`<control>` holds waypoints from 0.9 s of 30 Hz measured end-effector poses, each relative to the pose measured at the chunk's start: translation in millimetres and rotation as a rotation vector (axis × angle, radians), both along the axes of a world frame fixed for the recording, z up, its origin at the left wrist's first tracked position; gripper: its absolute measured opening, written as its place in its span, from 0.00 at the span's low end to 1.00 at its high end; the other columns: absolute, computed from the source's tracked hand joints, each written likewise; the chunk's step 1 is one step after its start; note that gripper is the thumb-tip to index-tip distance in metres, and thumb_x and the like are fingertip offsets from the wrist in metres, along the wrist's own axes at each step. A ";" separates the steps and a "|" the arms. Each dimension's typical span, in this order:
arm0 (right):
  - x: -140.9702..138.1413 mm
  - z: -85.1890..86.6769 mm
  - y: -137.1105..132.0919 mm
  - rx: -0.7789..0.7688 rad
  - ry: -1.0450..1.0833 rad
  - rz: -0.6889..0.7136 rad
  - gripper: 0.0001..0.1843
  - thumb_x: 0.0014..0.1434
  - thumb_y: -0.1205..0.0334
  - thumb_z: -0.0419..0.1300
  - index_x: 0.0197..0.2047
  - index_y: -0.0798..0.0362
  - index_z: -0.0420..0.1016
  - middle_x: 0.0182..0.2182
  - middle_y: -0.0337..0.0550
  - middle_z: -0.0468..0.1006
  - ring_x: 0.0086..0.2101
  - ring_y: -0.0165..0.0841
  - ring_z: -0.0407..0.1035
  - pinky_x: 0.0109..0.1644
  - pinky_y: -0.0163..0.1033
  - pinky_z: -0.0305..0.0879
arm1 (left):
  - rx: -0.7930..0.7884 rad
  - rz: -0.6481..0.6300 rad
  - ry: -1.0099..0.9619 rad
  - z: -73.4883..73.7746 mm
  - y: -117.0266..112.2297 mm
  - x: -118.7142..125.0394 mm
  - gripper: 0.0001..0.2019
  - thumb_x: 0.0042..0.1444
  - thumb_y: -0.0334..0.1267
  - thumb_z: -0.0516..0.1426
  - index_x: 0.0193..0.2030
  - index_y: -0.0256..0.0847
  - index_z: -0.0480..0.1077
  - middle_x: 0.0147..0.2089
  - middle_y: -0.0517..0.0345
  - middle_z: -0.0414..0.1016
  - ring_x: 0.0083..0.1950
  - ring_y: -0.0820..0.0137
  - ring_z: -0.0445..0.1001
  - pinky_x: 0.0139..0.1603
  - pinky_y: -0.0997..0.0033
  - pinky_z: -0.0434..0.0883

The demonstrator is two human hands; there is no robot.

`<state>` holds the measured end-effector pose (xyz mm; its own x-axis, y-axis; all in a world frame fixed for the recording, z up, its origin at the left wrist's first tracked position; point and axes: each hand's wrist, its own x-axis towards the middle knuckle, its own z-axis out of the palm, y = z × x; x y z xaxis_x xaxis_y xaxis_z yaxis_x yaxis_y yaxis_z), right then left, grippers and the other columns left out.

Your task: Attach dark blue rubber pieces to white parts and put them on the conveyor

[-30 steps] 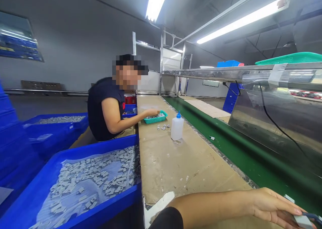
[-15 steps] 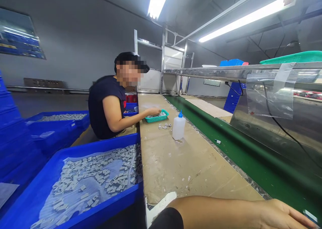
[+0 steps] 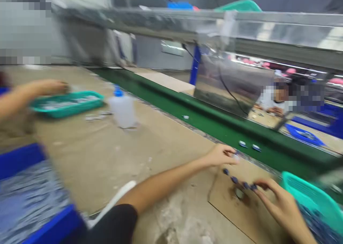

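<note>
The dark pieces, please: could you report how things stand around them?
Left hand beside green belt, at pale piece, grip blurred. Four dark pieces in a row, right hand at one end. Possible snag: teal basket beside that wrist.

A pale part (image 3: 236, 159) in hand, four dark blue pieces (image 3: 234, 180) in a row.
The small part, blurred and dark at its top, is held in the left hand (image 3: 221, 156); the rounded pieces are set slantwise over a brown board (image 3: 225, 198), the rightmost met by the right hand's (image 3: 281, 198) fingertips.
</note>
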<state>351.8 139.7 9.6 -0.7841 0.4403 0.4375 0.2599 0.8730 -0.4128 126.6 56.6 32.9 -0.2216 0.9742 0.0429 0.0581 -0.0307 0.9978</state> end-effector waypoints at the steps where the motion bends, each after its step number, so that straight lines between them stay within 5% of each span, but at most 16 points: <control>1: 2.3 3.2 -3.0 -0.031 -0.042 0.004 0.08 0.57 0.58 0.53 0.37 0.50 0.70 0.34 0.44 0.74 0.35 0.40 0.69 0.38 0.43 0.67 | 0.008 -0.045 -0.009 0.2 0.3 -1.7 0.18 0.35 0.33 0.63 0.37 0.30 0.72 0.27 0.60 0.70 0.27 0.77 0.67 0.32 0.77 0.67; 9: -23.7 -1.4 -30.6 -0.086 -0.135 0.077 0.11 0.50 0.77 0.49 0.34 0.53 0.64 0.31 0.44 0.69 0.34 0.38 0.64 0.36 0.41 0.63 | 0.020 -0.137 0.231 -9.6 -0.4 5.1 0.15 0.35 0.34 0.63 0.34 0.34 0.70 0.28 0.60 0.69 0.29 0.75 0.67 0.31 0.77 0.66; 16: -23.3 -5.2 -33.8 -0.060 -0.098 0.123 0.12 0.50 0.78 0.47 0.34 0.52 0.63 0.30 0.44 0.68 0.34 0.39 0.62 0.35 0.41 0.61 | 0.079 -0.166 0.560 -9.1 -8.2 7.9 0.11 0.42 0.40 0.61 0.32 0.38 0.67 0.29 0.61 0.69 0.32 0.72 0.67 0.31 0.76 0.64; 20: -19.3 7.1 -29.4 -0.351 0.171 -0.030 0.04 0.53 0.68 0.55 0.31 0.51 0.62 0.29 0.42 0.70 0.35 0.39 0.66 0.38 0.42 0.63 | 0.177 -0.151 0.738 -8.0 -14.3 15.3 0.07 0.46 0.36 0.56 0.34 0.38 0.66 0.33 0.59 0.68 0.34 0.71 0.67 0.34 0.74 0.65; 24: -22.3 14.5 -32.5 -0.743 0.512 -0.120 0.15 0.49 0.59 0.63 0.27 0.50 0.58 0.29 0.42 0.72 0.38 0.39 0.69 0.41 0.42 0.65 | 0.197 -0.142 0.682 -9.0 -17.9 22.5 0.07 0.46 0.34 0.55 0.34 0.38 0.64 0.34 0.58 0.68 0.33 0.72 0.67 0.34 0.74 0.66; 27: -28.5 15.2 -38.4 -0.892 0.566 -0.098 0.19 0.44 0.57 0.67 0.26 0.50 0.57 0.29 0.42 0.74 0.35 0.37 0.70 0.40 0.40 0.66 | 0.183 -0.161 0.630 -7.9 -19.6 26.8 0.07 0.46 0.34 0.55 0.34 0.38 0.64 0.34 0.58 0.68 0.33 0.72 0.68 0.34 0.75 0.66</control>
<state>323.3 101.3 24.8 -0.5110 0.8322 0.2150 -0.1175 0.1802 -0.9766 153.4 37.0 25.1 0.0472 0.9578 0.2835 0.6081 -0.2527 0.7525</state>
